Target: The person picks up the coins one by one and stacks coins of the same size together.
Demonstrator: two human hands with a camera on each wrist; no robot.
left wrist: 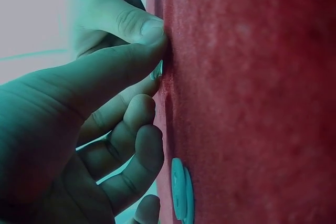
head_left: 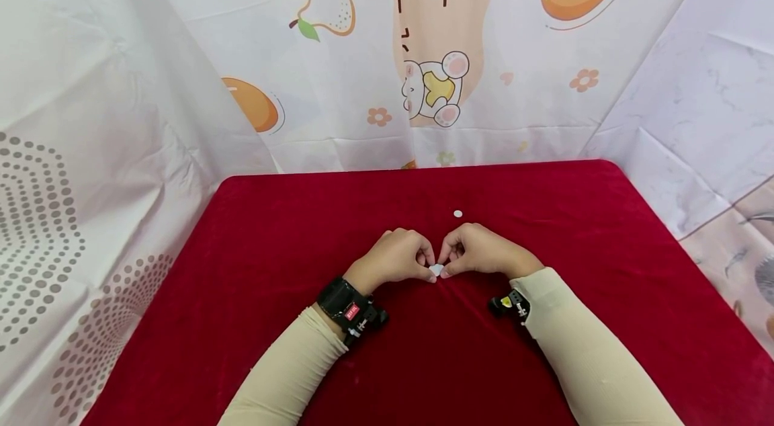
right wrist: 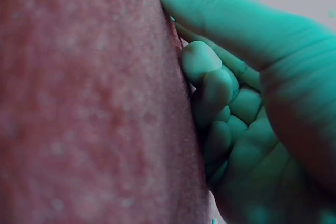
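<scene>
A person's two hands meet low over a bench (head_left: 272,231) covered in deep red, plush-looking cloth. Between the fingertips, near the middle of the bench, is a small white piece (head_left: 437,269). The left hand (head_left: 396,257) pinches one side of it between thumb and fingertip; the right hand (head_left: 480,250) pinches the other side in the same way, so each grip is closed on the piece. Its outline is mostly covered, and whether it is one part or several cannot be told. The left wrist view shows only a sliver of it; in the right wrist view the fingers hide it.

Beyond the hands, well apart from them, a white disc (head_left: 457,214) lies on the cloth. In the left wrist view, a pair of thin, rounded shapes lies past the fingers, possibly this disc.

The piece looks very light and thin, probably stiff like plastic or card, and perhaps smooth enough to slide from dry fingertips. Its edges seem the best place to take hold, with thumb and forefinger opposed and light, even pressure; squeezing hard might flex it or make it spring away. The soft pile would likely cushion a drop.
</scene>
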